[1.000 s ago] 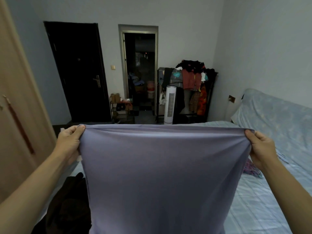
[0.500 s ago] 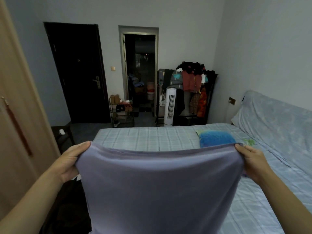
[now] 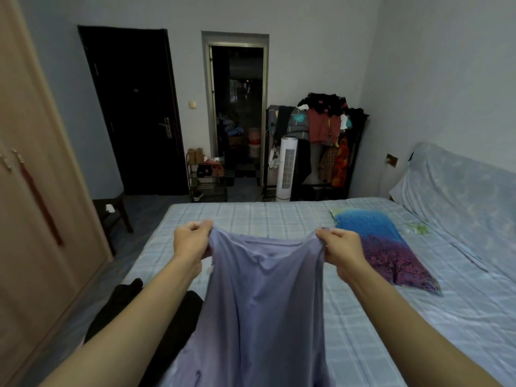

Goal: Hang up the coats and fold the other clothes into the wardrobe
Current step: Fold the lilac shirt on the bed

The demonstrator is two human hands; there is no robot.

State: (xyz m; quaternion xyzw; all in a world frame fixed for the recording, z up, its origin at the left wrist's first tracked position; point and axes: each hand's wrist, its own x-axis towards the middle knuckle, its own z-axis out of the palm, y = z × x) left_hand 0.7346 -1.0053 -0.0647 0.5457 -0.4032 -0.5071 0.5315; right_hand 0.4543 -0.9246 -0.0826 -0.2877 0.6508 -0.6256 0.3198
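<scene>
From the head camera, the person holds a lilac garment (image 3: 265, 289) up over the bed (image 3: 363, 331), its top edge sagging between the two hands and the rest hanging down toward the bottom of the view at 6 o'clock. The left hand (image 3: 192, 241) pinches the top left corner with curled fingers and thumb, and the right hand (image 3: 342, 245) grips the top right corner in the same way, so the cloth bunches into folds between them. Both bare forearms reach in from the lower corners. At about 7 o'clock of the garment a dark garment (image 3: 139, 317) lies on the bed's near left edge, partly under the left forearm. At 3 o'clock of the right hand a pillow (image 3: 382, 247) printed in blue and purple lies on the checked sheet. The wardrobe (image 3: 36, 219) stands along the left side at 9 o'clock, its pale doors closed. Far off at 12 o'clock are a dark door (image 3: 134, 113) and an open doorway (image 3: 237, 113), and toward 1 o'clock a clothes rack (image 3: 326, 135) loaded with garments stands behind a white tower fan (image 3: 287, 169).
</scene>
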